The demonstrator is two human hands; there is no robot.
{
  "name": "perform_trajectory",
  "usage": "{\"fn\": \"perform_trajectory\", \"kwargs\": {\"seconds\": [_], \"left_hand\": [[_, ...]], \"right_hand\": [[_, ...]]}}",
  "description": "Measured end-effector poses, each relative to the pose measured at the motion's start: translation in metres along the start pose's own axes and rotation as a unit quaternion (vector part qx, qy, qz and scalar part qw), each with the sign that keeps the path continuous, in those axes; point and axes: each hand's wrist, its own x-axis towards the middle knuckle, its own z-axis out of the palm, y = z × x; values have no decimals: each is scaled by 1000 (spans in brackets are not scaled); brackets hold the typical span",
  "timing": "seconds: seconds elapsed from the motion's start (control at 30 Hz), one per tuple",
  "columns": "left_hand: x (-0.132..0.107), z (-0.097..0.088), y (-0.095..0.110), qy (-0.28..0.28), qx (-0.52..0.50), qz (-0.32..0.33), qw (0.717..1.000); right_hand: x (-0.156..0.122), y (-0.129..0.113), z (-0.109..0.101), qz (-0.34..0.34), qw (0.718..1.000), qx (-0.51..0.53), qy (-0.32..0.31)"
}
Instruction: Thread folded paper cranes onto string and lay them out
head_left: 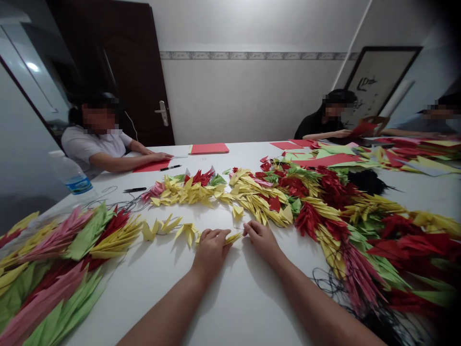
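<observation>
My left hand is closed around a yellow folded paper crane, whose tip sticks out past the fingers. Just right of it, my right hand is pinched near that tip; what lies between its fingertips is too small to make out. From my left hand, a loose row of yellow paper cranes runs leftward on a dark string. A single yellow crane lies just beyond my hands. Behind them stretches a strand of packed yellow cranes.
Bundles of coloured folded paper lie left and right on the white table. Black string tangles at right. A bottle, pen and red paper stack stand farther off. Several people sit opposite, handling paper.
</observation>
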Motion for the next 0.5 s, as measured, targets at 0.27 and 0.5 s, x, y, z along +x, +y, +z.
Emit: {"fn": "perform_trajectory", "kwargs": {"seconds": [0.27, 0.5], "left_hand": [[1, -2, -2, -21, -21, 12, 999], [-3, -4, 4, 1, 14, 33, 999]], "right_hand": [[0, 0, 1, 5, 1000, -3, -2], [1, 0, 1, 2, 1000, 6, -11]]}}
